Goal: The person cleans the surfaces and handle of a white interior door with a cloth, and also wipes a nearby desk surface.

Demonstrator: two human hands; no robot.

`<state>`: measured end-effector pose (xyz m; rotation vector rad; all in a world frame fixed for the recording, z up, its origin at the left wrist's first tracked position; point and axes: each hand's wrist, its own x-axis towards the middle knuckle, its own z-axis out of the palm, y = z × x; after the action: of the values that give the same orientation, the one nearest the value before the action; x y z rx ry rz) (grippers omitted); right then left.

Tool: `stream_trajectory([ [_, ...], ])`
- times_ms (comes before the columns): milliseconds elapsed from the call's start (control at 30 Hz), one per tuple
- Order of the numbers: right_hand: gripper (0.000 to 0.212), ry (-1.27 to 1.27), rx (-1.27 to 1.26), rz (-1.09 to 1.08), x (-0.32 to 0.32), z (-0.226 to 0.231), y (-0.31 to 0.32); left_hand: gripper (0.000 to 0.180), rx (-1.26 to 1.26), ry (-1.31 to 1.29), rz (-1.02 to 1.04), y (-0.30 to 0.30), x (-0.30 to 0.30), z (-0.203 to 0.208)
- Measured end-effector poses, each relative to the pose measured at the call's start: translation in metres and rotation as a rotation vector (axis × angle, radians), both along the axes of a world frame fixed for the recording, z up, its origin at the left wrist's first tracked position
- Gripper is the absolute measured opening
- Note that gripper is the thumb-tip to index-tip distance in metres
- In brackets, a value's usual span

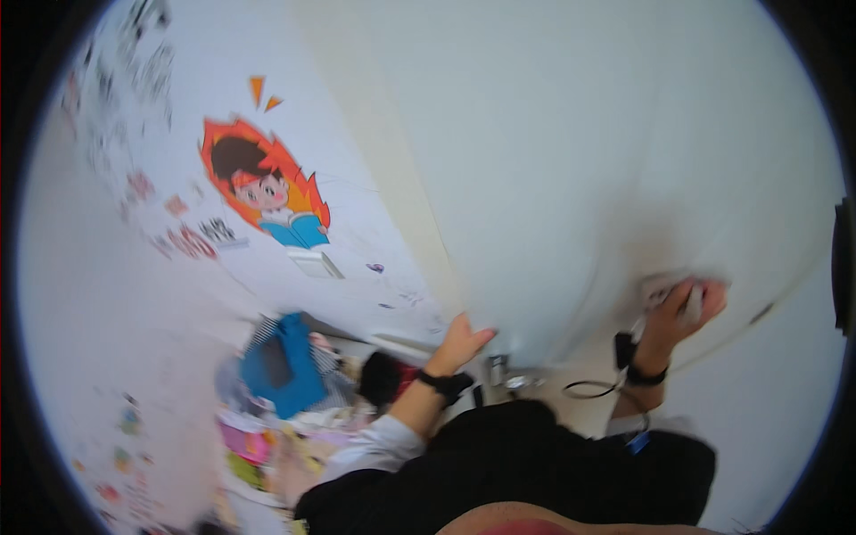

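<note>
A large white door (517, 152) fills the middle and right of the view, with a cream strip (401, 152) along its left side. My left hand (457, 346) grips the door's edge low down; its thumb lies across the front and the other fingers are mostly hidden. A metal handle (522, 382) is just right of that hand. Farther right, my right hand (700, 303) is closed round a pale, crumpled cloth (660, 287), held against the white surface. The cloth is partly covered by my fingers and slightly blurred.
Left of the door, a white wall (348, 214) carries a cartoon sticker (263, 183), a light switch (314, 264) and dark scribbles. Below lies a pile of clothes with a blue garment (290, 366) and a pink piece (245, 441). A thin black cord loop (588, 389) hangs near my right wrist.
</note>
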<state>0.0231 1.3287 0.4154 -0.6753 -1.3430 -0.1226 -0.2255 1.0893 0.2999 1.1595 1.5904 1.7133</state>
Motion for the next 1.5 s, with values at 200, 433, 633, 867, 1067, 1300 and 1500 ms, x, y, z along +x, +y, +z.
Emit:
stream_trajectory([
  [200,0.02,-0.106,0.414,0.094,-0.002,0.015,0.006,0.033,0.029,-0.232,0.038,0.006,-0.002,-0.025],
  [433,0.036,-0.336,0.233,0.362,0.044,-0.014,0.05,0.101,0.241,-0.019,0.322,0.019,0.016,-0.028],
  [633,0.027,-0.355,0.008,0.352,0.119,-0.021,0.106,0.106,0.282,-0.172,0.454,0.021,0.012,-0.069],
  [867,0.022,-0.276,-0.062,0.306,0.153,-0.032,0.152,0.107,0.201,-0.133,0.528,0.02,0.0,-0.098],
  [1067,0.025,-0.23,-0.076,0.34,0.159,-0.037,0.162,0.104,0.201,-0.182,0.544,0.02,0.006,-0.089],
  [1300,0.036,-0.069,0.092,0.413,0.166,-0.068,0.176,0.111,0.251,-0.215,0.497,0.034,0.002,-0.077],
  [1500,0.044,-0.037,0.03,0.296,0.16,-0.073,0.154,0.106,0.219,-0.193,0.56,-0.004,0.021,-0.083],
])
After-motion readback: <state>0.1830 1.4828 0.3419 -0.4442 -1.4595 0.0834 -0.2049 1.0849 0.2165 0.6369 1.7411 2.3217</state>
